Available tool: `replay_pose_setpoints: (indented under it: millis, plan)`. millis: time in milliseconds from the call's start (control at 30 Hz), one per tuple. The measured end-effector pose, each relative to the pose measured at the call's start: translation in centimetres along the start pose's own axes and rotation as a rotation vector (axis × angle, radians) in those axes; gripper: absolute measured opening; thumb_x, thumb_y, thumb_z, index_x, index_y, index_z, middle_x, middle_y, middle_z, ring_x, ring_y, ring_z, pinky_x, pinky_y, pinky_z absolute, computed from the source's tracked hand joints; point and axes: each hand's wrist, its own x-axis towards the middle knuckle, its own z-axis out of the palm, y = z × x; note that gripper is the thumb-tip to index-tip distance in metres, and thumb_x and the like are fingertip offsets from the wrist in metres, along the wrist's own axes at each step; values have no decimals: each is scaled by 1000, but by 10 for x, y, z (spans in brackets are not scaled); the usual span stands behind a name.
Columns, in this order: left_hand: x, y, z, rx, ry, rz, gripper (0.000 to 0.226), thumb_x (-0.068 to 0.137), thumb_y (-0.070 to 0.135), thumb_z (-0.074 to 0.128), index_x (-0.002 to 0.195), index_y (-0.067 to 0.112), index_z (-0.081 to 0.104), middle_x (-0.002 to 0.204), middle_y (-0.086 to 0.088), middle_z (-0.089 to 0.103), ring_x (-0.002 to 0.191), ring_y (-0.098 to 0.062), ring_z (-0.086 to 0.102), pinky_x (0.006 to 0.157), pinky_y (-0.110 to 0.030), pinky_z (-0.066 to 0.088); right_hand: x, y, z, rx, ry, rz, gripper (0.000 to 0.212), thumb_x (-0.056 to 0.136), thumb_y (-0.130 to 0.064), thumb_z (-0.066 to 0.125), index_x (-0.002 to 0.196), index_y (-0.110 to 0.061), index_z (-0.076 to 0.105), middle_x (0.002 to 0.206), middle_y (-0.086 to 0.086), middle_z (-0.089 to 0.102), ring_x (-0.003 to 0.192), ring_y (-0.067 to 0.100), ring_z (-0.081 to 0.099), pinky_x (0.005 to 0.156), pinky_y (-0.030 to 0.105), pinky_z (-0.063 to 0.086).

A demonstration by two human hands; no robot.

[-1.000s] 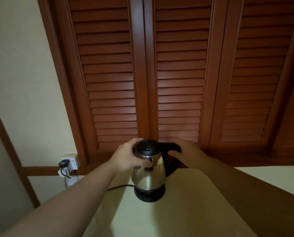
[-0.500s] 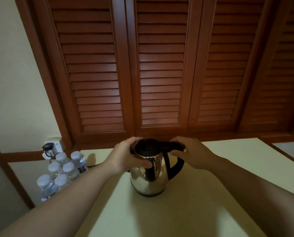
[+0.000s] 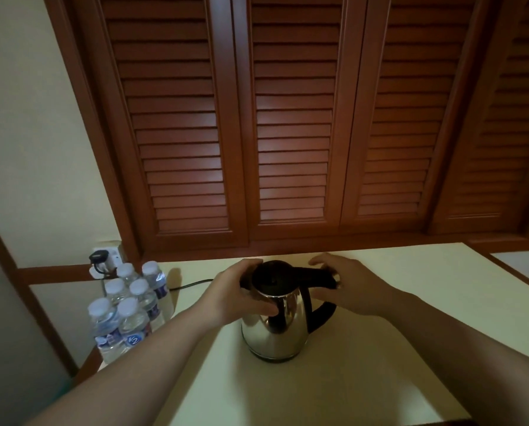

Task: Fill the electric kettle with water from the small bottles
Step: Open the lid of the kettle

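1. Steel electric kettle point(image 3: 274, 329) stands upright on the cream table point(image 3: 380, 348), black lid apparently closed.
2. Left hand point(image 3: 237, 295) curls round the upper body, probably steadying it.
3. Right hand point(image 3: 347, 285) wraps its fingers round the handle top, likely for the lid release.
4. Small bottles point(image 3: 128, 309), all capped, cluster at the table's left edge, within reach for pouring.

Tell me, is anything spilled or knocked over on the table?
Nothing stands out. The kettle stands upright on the table with the left hand gripping its body and the right hand at its handle. The small bottles stand upright, caps on. No water shows on the table.
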Motion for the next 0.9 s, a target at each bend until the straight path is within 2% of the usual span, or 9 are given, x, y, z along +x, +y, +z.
replay_pose_setpoints:
  millis: [67,133,200,300,400,567,667,800,900]
  plan:
    - [-3,-7,1,-46,13,-27,102,47,46,100,137,37,53,121,23,68,111,4,63,90,-20,52,3,-13,-4,-60,-58,-43,77,78,-47,86,142,-49,44,131,-17,53,120,3,51,100,29,50]
    - [-4,-12,4,-70,27,-39,97,46,44,100,133,37,58,115,20,72,107,-1,67,87,-27,56,9,-28,-4,-117,-152,-118,90,74,-48,88,148,-52,36,132,-19,44,122,2,46,102,24,45]
    - [-3,-16,5,-95,32,-40,93,47,39,100,131,37,60,112,19,73,103,-3,69,83,-29,57,17,-43,-1,-171,-257,-170,95,76,-46,86,151,-57,29,137,-16,39,125,6,44,105,26,45]
    - [-2,-18,5,-122,21,-34,92,50,34,101,132,37,60,114,21,73,105,-1,68,82,-22,52,30,-53,4,-302,-337,-226,93,79,-49,81,151,-60,23,148,-8,32,134,15,39,111,37,44]
    - [-2,-20,6,-142,14,-37,90,52,31,101,132,38,60,114,20,73,105,-2,68,82,-21,52,38,-53,5,-353,-354,-230,89,78,-48,82,146,-61,27,149,-7,32,133,19,41,110,40,47]
    - [-3,-22,6,-162,8,-30,82,57,20,101,127,36,61,109,21,73,100,0,68,79,-15,50,33,-46,3,-239,-274,-232,84,75,-42,88,142,-53,40,141,-13,36,127,10,45,108,30,47]
    - [-2,-23,6,-161,-2,-16,81,57,24,101,126,40,61,110,21,73,100,-4,69,82,-22,54,28,-43,0,-135,-143,-229,82,74,-35,90,140,-50,43,137,-16,42,124,6,46,107,26,44]
    - [2,-24,10,-165,9,-12,89,52,39,101,132,38,60,116,16,73,108,-8,69,87,-30,58,18,-27,2,-49,-12,-201,92,70,-41,92,146,-51,39,140,-20,43,126,4,47,108,28,43]
    - [8,-23,13,-161,12,-15,94,50,43,100,134,38,58,118,17,71,109,-7,68,89,-31,59,6,-12,1,10,72,-163,100,68,-47,93,145,-62,30,142,-21,44,127,3,46,106,30,45]
